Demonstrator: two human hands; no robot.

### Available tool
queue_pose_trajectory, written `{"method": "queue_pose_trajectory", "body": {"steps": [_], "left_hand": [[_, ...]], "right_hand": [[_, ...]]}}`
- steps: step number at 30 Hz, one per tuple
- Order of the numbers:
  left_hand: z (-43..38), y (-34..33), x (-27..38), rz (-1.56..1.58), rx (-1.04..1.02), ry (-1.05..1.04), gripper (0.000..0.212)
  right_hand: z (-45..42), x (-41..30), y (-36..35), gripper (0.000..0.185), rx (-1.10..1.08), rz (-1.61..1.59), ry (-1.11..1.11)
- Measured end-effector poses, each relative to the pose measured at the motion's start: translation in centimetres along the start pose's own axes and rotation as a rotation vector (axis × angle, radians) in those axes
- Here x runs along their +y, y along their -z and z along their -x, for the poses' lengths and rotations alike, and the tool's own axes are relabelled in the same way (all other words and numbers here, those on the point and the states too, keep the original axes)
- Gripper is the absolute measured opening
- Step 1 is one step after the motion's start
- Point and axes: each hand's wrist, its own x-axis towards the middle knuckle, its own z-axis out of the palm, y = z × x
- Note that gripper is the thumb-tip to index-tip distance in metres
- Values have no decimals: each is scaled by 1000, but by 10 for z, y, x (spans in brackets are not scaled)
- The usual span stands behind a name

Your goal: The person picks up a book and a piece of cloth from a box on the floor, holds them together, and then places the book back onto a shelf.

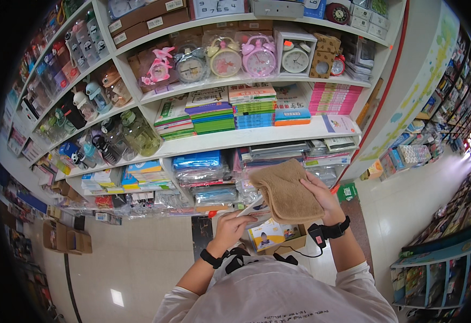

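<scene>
A folded brown cloth (pixel 290 194) is held up by my right hand (pixel 322 196), its thumb over the near side. My left hand (pixel 231 230) grips a thin book or booklet (pixel 255 212), which the cloth partly covers. Both hands are in front of my body, before the lower shelves. Below them on the floor stands an open cardboard box (pixel 296 240) with a yellow-and-white book (pixel 267 235) on top. Each wrist wears a black strap, and a cable runs from the right one.
Stacked books (pixel 213 115) lie on the white shelf (pixel 235 137) ahead, with several alarm clocks (pixel 223 60) above. Water bottles (pixel 138 131) line the left shelves. Plastic-wrapped goods (pixel 213 177) fill the lower compartments. More cardboard boxes (pixel 66 238) sit on the floor at left; a display rack (pixel 441 278) is at right.
</scene>
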Motion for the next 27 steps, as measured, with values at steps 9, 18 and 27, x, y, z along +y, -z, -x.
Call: {"method": "queue_pose_trajectory", "body": {"steps": [9, 18, 27], "left_hand": [[-1, 2, 8, -76, -3, -48, 21], [-7, 7, 15, -175, -26, -146, 23], [-10, 18, 12, -301, -219, -316, 22]], "right_hand": [[13, 3, -1, 44, 31, 243, 165], [23, -1, 5, 39, -6, 763, 337], [41, -3, -18, 62, -328, 1367, 600]]}}
